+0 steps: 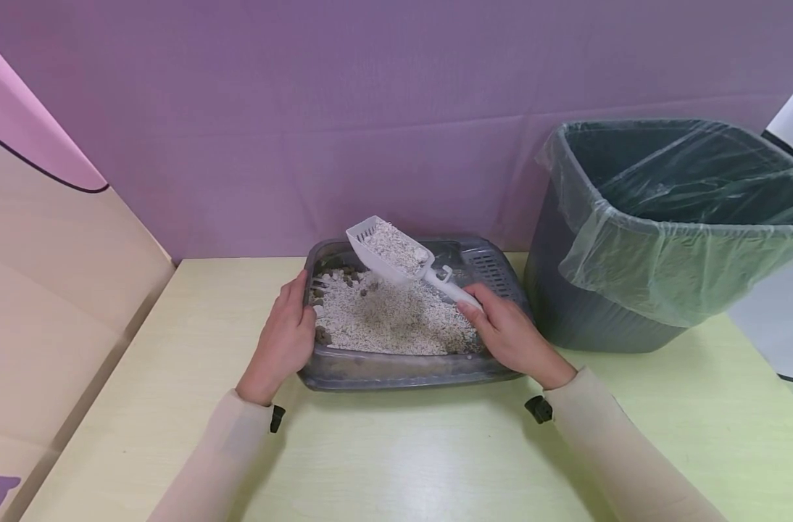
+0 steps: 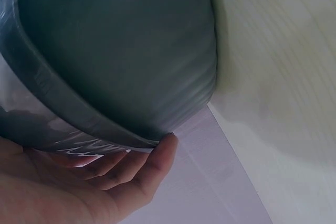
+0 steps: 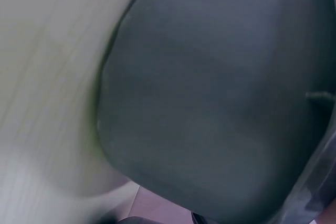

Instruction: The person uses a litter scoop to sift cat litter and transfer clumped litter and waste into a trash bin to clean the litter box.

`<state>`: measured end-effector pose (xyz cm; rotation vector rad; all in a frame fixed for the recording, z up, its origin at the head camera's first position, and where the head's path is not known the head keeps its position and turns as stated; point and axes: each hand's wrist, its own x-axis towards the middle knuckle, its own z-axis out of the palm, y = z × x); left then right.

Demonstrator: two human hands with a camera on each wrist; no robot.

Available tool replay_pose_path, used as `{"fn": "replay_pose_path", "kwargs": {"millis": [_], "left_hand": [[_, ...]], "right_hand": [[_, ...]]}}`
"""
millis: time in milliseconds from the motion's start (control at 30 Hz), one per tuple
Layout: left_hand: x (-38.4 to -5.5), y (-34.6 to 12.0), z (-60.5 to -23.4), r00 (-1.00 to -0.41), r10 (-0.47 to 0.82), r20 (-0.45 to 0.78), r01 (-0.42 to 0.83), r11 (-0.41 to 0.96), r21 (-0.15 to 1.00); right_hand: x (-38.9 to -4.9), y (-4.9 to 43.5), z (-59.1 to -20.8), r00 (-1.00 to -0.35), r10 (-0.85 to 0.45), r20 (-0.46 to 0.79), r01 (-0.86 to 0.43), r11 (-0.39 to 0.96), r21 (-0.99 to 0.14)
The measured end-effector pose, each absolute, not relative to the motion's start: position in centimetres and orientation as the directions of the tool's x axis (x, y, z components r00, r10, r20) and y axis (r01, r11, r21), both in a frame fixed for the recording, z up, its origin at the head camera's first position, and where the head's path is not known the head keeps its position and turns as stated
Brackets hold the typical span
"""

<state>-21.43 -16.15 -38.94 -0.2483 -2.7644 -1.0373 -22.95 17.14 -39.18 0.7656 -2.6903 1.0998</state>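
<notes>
A grey litter box (image 1: 403,370) stands on the table, spread with pale granular litter (image 1: 364,326) and a few dark clumps at its left side. My right hand (image 1: 510,333) grips the handle of a white slotted litter scoop (image 1: 382,267), which is held above the box. A heap of litter (image 1: 396,246) lies in the scoop's bowl, and a blurred, darker patch shows beneath it. At the box's left rim my left hand (image 1: 284,333) holds on, thumb at the inner edge. Its fingers (image 2: 152,174) reach under the rim in the left wrist view. The right wrist view shows mostly the box's outer wall (image 3: 199,87).
To the right of the box stands a large grey trash bin (image 1: 566,290) with a clear plastic liner (image 1: 638,268) folded over its rim. A purple cloth backdrop (image 1: 370,116) rises right behind the box. The pale wooden table (image 1: 396,457) extends toward me.
</notes>
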Motion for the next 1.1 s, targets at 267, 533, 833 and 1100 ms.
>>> {"fn": "replay_pose_path", "kwargs": {"millis": [267,533,833,1100], "left_hand": [[-21.41,-16.10,-38.85,-0.968,0.093,0.235,0.224,0.747,0.626],[-21.44,-16.11,-39.00,-0.970,0.091,0.227,0.217,0.746,0.630],[-21.41,-16.11,-39.06,-0.970,0.088,0.227,0.215,0.746,0.630],[-21.42,-16.15,-38.98,-0.969,0.087,0.230,0.217,0.745,0.631]], "right_hand": [[-22.74,16.92,-39.15,-0.868,-0.368,0.333,-0.497,0.636,-0.591],[-22.82,16.72,-39.50,-0.867,-0.333,0.371,-0.495,0.671,-0.553],[-22.77,16.62,-39.61,-0.873,-0.303,0.383,-0.476,0.702,-0.530],[-22.72,16.65,-39.45,-0.875,-0.323,0.359,-0.479,0.676,-0.560]]}}
